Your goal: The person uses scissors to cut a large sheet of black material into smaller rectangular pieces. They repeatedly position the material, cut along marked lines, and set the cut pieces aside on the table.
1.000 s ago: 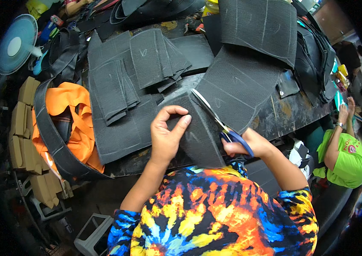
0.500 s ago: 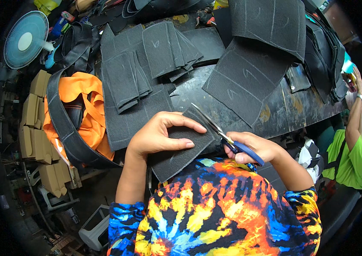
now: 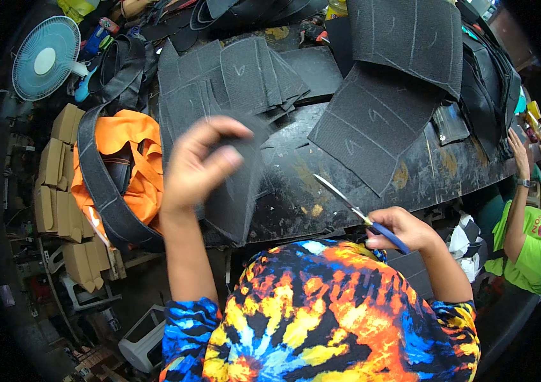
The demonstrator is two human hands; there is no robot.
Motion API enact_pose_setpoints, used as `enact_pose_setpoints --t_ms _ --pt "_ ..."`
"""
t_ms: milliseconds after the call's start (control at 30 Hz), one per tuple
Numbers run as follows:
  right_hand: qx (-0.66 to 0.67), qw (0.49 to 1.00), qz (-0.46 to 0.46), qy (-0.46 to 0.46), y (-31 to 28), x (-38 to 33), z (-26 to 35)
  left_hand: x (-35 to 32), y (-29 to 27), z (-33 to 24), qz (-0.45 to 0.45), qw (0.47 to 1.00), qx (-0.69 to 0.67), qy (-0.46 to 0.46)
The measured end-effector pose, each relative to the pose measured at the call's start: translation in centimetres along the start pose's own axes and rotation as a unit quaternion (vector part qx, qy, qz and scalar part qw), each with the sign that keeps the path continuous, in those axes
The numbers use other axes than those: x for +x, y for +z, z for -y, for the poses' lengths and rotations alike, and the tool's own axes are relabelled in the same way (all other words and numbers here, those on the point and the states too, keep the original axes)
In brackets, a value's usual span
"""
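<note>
My left hand [image 3: 194, 162], smeared a little by motion, grips a cut piece of black sheet material [image 3: 235, 200] between thumb and fingers. The piece hangs tilted above the left part of the dark table [image 3: 293, 204]. Below my palm lie flat black pieces [image 3: 181, 105], and beside them a stack of cut pieces [image 3: 248, 76] with pale chalk marks. My right hand [image 3: 404, 228] is closed round the blue handles of a pair of scissors [image 3: 344, 198]. Their blades lie together, pointing to the far left, apart from the piece.
Large chalk-lined black sheets [image 3: 372, 121] lie at the far right, partly overlapping. To the left, orange fabric [image 3: 117, 130] sits inside a black band [image 3: 101, 207], near cardboard boxes [image 3: 60, 210] and a fan [image 3: 44, 60]. A person in a green shirt [image 3: 528, 239] works at the right.
My left hand has carried the cut piece up and to the left, away from the scissors. The scissors have moved slightly right, and their blades are now clear of the material.
</note>
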State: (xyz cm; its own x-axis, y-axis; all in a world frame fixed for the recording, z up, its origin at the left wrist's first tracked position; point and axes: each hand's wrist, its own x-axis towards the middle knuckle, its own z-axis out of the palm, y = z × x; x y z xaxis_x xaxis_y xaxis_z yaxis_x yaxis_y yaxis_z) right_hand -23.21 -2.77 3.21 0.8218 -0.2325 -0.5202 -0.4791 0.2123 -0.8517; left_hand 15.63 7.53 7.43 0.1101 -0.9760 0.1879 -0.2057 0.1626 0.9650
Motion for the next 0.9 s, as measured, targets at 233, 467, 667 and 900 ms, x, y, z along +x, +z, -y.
enact_pose_setpoints --t_ms 233,467,667,900 --pt "0.081 0.992 -0.091 0.038 -2.8 -8.0 -4.6 6.0 -10.4 5.4 -0.222 0.852 0.455 -0.137" --pt "0.127 0.980 -0.151 0.041 -2.6 -9.3 -5.8 3.8 3.5 3.2 -0.187 0.978 0.082 0.035" --pt "0.075 0.993 -0.083 0.038 -1.9 -5.5 -3.2 0.9 14.6 4.3 0.082 0.895 -0.370 -0.236" --pt "-0.046 0.998 -0.030 -0.006 -2.5 -5.1 -1.2 0.7 17.5 6.5 -0.121 0.969 -0.194 -0.091"
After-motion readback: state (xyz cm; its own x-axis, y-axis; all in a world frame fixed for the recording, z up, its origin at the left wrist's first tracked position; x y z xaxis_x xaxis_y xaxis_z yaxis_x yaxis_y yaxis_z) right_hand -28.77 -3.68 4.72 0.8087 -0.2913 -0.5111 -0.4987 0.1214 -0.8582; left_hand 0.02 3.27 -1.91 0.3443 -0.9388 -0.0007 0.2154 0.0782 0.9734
